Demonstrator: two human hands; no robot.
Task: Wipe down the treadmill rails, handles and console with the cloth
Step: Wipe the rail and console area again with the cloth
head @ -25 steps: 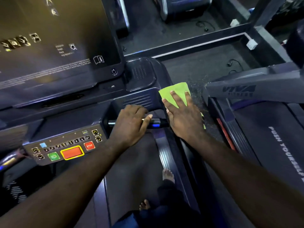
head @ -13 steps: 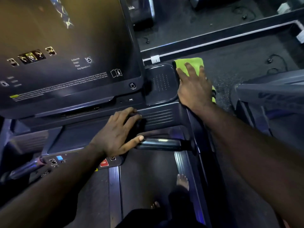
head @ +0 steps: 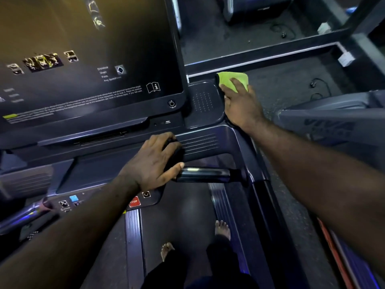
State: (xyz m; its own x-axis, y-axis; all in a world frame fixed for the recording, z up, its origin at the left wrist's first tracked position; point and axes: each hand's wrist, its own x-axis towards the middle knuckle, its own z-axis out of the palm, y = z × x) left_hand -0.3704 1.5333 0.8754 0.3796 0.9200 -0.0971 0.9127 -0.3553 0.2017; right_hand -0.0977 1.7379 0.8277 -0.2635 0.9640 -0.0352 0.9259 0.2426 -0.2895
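Observation:
A lime-green cloth (head: 233,79) lies on the far right corner of the treadmill console, beside the dimpled tray (head: 203,101). My right hand (head: 241,104) lies on it with fingers spread, pressing it against the tray's right edge. My left hand (head: 154,163) rests on the dark console ledge, fingers over its edge and thumb against the shiny cross handle (head: 205,174). The big dark console screen (head: 83,65) fills the upper left. The right side rail (head: 258,163) runs down from the console under my right forearm.
A button panel with a red STOP key (head: 133,202) sits under my left wrist. My bare feet (head: 222,229) stand on the belt below. Another treadmill (head: 333,126) stands close on the right. Cables and white blocks lie on the floor beyond.
My right hand has pushed the cloth forward from the rail near the handle up to the console's far right corner. My left hand has eased from gripping the handle to resting beside it.

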